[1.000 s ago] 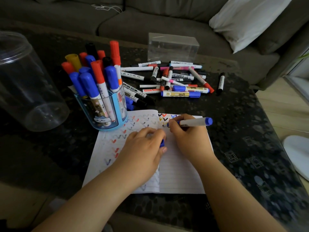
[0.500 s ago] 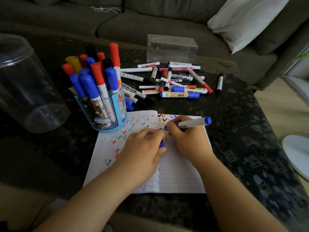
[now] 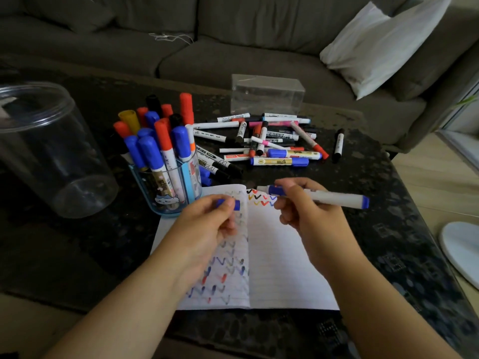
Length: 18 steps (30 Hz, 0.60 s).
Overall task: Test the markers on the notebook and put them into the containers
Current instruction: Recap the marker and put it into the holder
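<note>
Over lined notebook (image 3: 285,255), cylindrical marker (image 3: 334,198)

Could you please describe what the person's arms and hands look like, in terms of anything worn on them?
Both forearms are bare as far as the frame shows: no sleeves are visible. The left hand and the right hand wear no gloves, and no rings, watch or bracelets can be seen on the fingers or wrists. No markings show either.

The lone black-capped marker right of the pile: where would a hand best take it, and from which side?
Pinch the white barrel mid-length of the marker, coming from above. It lies flat on the table, apart from the pile, so both long sides are free.
</note>
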Tool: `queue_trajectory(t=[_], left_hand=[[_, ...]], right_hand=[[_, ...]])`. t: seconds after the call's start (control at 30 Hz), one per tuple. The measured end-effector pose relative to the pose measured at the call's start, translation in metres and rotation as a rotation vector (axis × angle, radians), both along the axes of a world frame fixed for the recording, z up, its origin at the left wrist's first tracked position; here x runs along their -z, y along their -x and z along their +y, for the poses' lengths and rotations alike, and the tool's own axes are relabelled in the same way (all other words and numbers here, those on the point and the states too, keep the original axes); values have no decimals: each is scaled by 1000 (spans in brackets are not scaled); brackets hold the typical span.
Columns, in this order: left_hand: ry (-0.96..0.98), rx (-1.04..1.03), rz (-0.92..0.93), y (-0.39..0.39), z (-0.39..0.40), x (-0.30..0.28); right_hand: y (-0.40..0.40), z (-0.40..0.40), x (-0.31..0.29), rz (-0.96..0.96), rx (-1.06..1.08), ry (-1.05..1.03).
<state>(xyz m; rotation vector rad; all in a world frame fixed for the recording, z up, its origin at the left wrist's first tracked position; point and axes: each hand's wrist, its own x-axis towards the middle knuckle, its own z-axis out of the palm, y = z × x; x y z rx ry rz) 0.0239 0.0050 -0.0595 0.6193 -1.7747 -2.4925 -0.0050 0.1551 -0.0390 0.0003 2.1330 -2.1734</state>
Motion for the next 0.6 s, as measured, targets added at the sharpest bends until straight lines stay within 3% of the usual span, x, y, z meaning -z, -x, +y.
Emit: queue_trajectory(t=[0.1, 0.43, 0.5, 0.6], left_hand=[[-200, 30, -16, -2, 0, -7], [-175, 280, 44, -15, 8, -17], [-15, 354, 42, -17, 7, -20], [417, 492, 62, -20, 5, -17]], right_hand=[[-7, 2, -9, -11, -13, 55], [-12, 3, -12, 55, -73, 23], [-11, 5, -12, 80, -74, 4], [-10, 7, -12, 75, -64, -14]])
